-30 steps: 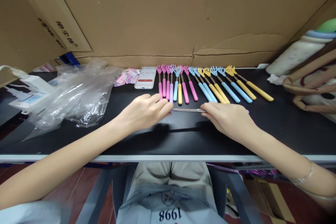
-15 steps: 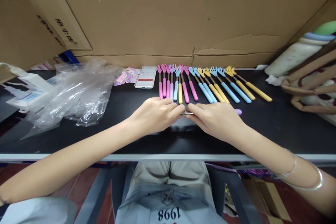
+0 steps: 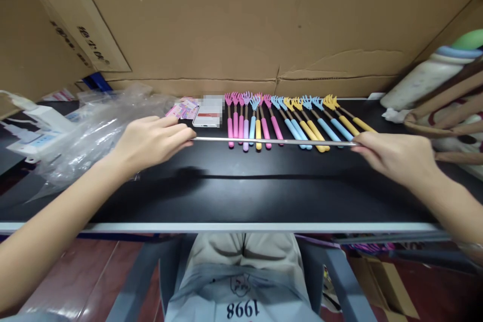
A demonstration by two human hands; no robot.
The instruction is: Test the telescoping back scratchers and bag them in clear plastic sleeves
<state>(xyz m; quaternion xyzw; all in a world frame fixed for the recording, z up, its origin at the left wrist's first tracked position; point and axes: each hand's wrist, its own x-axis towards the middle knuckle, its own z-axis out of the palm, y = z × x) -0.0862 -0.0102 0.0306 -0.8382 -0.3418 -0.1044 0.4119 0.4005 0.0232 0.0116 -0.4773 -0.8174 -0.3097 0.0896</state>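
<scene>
Stretched between my two hands is a back scratcher, its thin silver rod (image 3: pixel 271 141) pulled out long and level above the table. My left hand (image 3: pixel 154 141) is closed on one end and my right hand (image 3: pixel 396 156) pinches the other. Both ends of it are hidden inside the fingers. Just behind the rod lies a row of back scratchers with claw heads: pink ones (image 3: pixel 236 123), a lilac one (image 3: pixel 246 133), blue ones (image 3: pixel 332 128) and yellow ones (image 3: pixel 312 131). Their claws point to the back.
Clear plastic bags (image 3: pixel 86 146) lie at the left beside a white power strip (image 3: pixel 45 128). A phone (image 3: pixel 206 119) and pink cards (image 3: pixel 183 108) sit behind my left hand. A bottle (image 3: pixel 426 78) and a brown-handled bag (image 3: pixel 453 115) stand right. Cardboard (image 3: pixel 234 25) walls the back.
My hands have moved far apart, left and right, and the back scratcher's rod between them has lengthened from a short piece to a long one.
</scene>
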